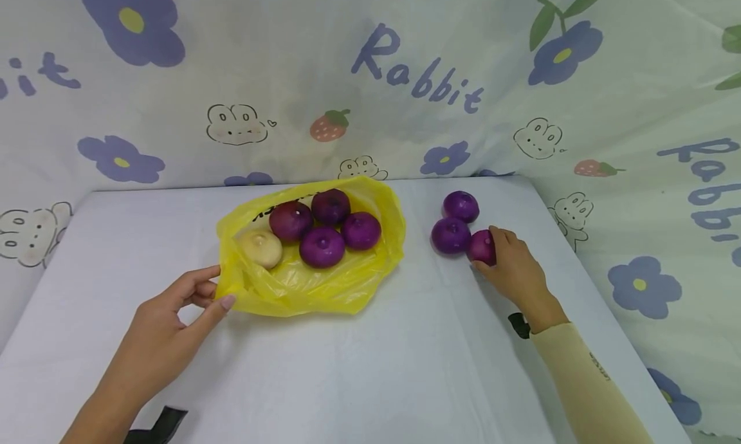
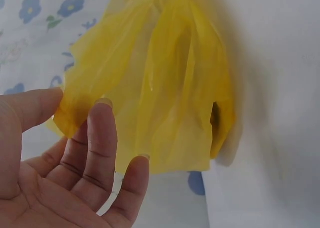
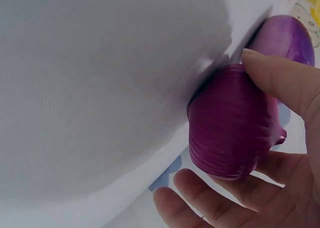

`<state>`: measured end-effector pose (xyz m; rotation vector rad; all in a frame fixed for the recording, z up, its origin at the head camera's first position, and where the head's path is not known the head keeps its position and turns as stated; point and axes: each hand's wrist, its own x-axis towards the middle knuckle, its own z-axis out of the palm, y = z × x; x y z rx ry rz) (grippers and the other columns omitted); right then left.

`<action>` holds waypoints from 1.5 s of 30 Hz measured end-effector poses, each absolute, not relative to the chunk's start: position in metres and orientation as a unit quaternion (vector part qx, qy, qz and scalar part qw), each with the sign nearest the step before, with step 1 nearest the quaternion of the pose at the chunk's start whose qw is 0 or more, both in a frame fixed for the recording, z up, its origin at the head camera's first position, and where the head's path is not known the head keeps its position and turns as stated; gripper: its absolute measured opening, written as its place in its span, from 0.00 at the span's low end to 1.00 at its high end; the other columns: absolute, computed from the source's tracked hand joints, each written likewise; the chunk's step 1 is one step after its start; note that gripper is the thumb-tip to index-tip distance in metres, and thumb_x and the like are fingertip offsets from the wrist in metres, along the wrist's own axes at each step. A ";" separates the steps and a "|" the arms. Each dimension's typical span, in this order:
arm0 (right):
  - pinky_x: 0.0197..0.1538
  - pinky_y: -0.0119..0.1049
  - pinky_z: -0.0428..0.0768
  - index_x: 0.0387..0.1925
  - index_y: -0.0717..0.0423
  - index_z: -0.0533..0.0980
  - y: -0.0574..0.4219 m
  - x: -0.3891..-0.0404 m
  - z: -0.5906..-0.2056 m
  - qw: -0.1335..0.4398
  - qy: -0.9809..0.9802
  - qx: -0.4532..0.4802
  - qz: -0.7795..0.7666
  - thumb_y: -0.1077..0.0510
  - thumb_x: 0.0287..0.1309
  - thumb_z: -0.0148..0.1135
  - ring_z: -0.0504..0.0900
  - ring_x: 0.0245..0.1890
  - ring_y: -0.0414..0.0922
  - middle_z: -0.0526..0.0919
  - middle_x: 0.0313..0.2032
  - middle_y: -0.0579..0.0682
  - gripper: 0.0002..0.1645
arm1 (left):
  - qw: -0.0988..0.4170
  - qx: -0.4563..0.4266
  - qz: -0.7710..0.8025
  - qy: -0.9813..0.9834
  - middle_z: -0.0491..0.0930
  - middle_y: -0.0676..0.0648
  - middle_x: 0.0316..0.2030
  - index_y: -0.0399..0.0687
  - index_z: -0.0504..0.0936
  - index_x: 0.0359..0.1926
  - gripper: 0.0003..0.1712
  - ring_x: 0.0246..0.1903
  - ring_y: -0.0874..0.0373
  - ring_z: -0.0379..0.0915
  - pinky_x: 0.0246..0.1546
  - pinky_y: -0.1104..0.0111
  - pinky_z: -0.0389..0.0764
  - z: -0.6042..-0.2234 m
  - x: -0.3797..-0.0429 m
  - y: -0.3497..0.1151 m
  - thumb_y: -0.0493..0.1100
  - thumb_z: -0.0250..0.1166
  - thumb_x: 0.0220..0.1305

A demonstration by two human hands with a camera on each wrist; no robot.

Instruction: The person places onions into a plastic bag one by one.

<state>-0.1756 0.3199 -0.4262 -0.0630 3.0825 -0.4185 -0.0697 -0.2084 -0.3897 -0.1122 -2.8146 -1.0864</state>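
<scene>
A yellow plastic bag lies spread on the table, its mouth facing up. Several purple onions and one pale onion sit inside it. My left hand pinches the bag's left edge between thumb and fingers; in the left wrist view the thin film hangs in folds beyond the fingertips. To the right of the bag, my right hand grips a purple onion, thumb on one side and fingers on the other. Two more purple onions stand right beside it, close together.
A white cloth covers the table. Behind and at the sides hangs a pale curtain printed with flowers, rabbits and strawberries. Black straps show near both wrists.
</scene>
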 end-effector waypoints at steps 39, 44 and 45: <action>0.55 0.67 0.78 0.71 0.73 0.63 0.328 -0.178 -0.427 -0.032 0.975 0.003 -0.219 0.50 0.63 0.69 0.76 0.55 0.69 0.73 0.61 0.74 0.45 | 0.061 -0.039 -0.359 -0.931 0.83 0.53 0.42 0.47 0.78 0.67 0.28 0.42 0.73 0.70 0.39 0.85 0.67 -0.391 -0.071 -0.209 0.48 0.73 0.69; 0.53 0.67 0.78 0.69 0.73 0.66 0.330 -0.176 -0.419 -0.055 0.969 -0.002 -0.242 0.51 0.63 0.69 0.78 0.51 0.68 0.76 0.57 0.73 0.42 | 0.064 -0.039 -0.362 -0.929 0.83 0.52 0.43 0.47 0.78 0.67 0.28 0.42 0.74 0.70 0.39 0.85 0.67 -0.391 -0.072 -0.210 0.47 0.73 0.69; 0.54 0.67 0.78 0.69 0.72 0.66 0.330 -0.176 -0.417 -0.058 0.968 -0.003 -0.244 0.51 0.63 0.69 0.77 0.52 0.68 0.76 0.57 0.73 0.42 | 0.064 -0.039 -0.362 -0.929 0.83 0.52 0.43 0.47 0.78 0.67 0.29 0.42 0.74 0.70 0.39 0.85 0.67 -0.391 -0.072 -0.210 0.47 0.74 0.69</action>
